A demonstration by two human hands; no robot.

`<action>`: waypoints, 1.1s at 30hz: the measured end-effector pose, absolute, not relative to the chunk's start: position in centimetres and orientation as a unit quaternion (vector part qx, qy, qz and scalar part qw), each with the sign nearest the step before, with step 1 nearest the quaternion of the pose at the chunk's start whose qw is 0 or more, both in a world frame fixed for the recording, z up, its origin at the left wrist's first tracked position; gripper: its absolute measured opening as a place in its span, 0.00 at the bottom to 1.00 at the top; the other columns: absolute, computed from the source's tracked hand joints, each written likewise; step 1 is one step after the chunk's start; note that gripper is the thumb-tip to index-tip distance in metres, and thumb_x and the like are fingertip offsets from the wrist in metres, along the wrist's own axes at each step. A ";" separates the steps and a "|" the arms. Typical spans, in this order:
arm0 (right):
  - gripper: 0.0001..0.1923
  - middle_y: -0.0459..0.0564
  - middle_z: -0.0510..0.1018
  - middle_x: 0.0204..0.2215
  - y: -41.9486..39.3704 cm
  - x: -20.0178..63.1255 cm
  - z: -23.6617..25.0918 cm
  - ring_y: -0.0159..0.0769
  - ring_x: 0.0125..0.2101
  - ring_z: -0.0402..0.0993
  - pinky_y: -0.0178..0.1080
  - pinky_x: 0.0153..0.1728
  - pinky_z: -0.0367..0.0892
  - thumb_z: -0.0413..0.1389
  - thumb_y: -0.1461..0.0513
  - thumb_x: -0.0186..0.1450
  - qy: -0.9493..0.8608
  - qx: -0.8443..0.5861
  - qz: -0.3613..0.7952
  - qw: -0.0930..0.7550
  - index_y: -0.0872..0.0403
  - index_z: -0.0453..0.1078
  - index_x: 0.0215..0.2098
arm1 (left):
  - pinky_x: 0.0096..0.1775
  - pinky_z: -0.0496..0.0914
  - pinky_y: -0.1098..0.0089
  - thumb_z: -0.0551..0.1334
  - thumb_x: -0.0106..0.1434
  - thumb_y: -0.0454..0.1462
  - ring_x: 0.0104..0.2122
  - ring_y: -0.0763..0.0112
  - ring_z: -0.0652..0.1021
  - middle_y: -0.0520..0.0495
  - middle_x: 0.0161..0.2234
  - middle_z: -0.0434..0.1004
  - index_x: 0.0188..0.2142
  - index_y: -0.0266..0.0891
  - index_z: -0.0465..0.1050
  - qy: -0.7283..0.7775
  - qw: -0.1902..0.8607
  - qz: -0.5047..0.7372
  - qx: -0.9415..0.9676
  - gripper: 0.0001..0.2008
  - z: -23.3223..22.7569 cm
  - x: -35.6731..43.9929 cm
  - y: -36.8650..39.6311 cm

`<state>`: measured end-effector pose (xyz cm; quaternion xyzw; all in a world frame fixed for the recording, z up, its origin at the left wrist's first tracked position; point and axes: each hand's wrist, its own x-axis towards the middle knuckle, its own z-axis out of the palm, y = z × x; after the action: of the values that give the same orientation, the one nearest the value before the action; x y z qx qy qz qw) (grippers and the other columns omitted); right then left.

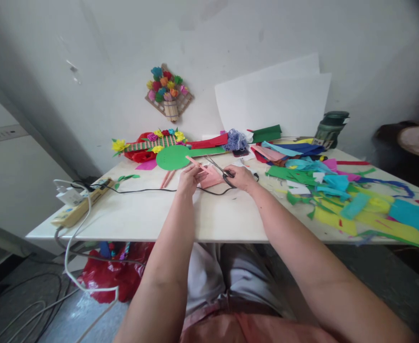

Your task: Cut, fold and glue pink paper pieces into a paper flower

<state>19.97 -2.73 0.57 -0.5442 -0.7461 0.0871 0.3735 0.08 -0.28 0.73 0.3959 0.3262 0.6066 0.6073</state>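
- Scissors sit in your right hand, the fingers closed through the dark handles and the blades open, pointing up and to the left.
- Your left hand pinches a piece of pink paper between thumb and fingers; the paper lies between both hands, just above the desk, and the blades meet its upper edge.
- A thin pink strip sticks out from the left hand toward the green paper circle.
- A black cable runs across the desk under your hands to the power strip at the left edge.
- To your right, many coloured paper scraps cover the desk: green, yellow, turquoise, blue.
- Behind the hands lies a flat craft piece with paper flowers; a similar flower decoration hangs on the wall.
- White sheets lean on the wall, with a dark green container beside them.
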 end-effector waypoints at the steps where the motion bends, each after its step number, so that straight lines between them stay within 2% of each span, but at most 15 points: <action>1: 0.14 0.46 0.79 0.29 -2.7 19.9 0.5 0.36 0.32 0.75 0.34 0.32 0.64 0.59 0.55 0.54 -0.745 -0.543 0.090 0.377 0.50 0.74 0.38 | 0.31 0.73 0.73 0.62 0.59 0.34 0.27 0.70 0.80 0.40 0.33 0.80 0.35 0.32 0.73 0.321 0.608 0.606 0.401 0.06 0.8 0.1 -0.3; 6: 0.13 0.46 0.80 0.28 -2.7 19.7 0.4 0.36 0.31 0.75 0.34 0.31 0.65 0.60 0.56 0.54 -0.750 -0.533 0.089 0.381 0.50 0.74 0.37 | 0.34 0.74 0.73 0.63 0.58 0.35 0.29 0.70 0.80 0.39 0.35 0.80 0.36 0.32 0.72 0.306 0.611 0.602 0.412 0.08 0.9 0.3 -0.5; 11: 0.12 0.46 0.80 0.29 -2.8 19.7 0.4 0.35 0.31 0.75 0.33 0.31 0.65 0.59 0.59 0.55 -0.759 -0.514 0.092 0.388 0.51 0.74 0.37 | 0.32 0.74 0.74 0.64 0.57 0.36 0.27 0.71 0.80 0.40 0.36 0.80 0.36 0.33 0.72 0.291 0.608 0.596 0.437 0.08 0.9 0.4 -0.6; 23: 0.16 0.47 0.80 0.27 -2.8 19.7 0.2 0.35 0.29 0.75 0.34 0.29 0.65 0.62 0.53 0.52 -0.769 -0.495 0.127 0.384 0.52 0.74 0.37 | 0.33 0.74 0.73 0.66 0.54 0.37 0.25 0.72 0.79 0.43 0.30 0.80 0.36 0.35 0.71 0.305 0.604 0.595 0.433 0.11 0.6 0.2 -0.3; 33: 0.17 0.47 0.80 0.27 -2.8 19.7 0.0 0.36 0.29 0.76 0.34 0.30 0.66 0.62 0.54 0.52 -0.771 -0.496 0.134 0.376 0.52 0.74 0.37 | 0.29 0.73 0.73 0.65 0.55 0.37 0.25 0.70 0.79 0.43 0.28 0.79 0.34 0.34 0.72 0.305 0.602 0.601 0.429 0.08 0.5 0.3 -0.3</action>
<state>19.68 -2.83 0.03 -0.4963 -0.7712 0.1337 0.3755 0.27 -0.28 0.54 0.4292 0.3055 0.6005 0.6016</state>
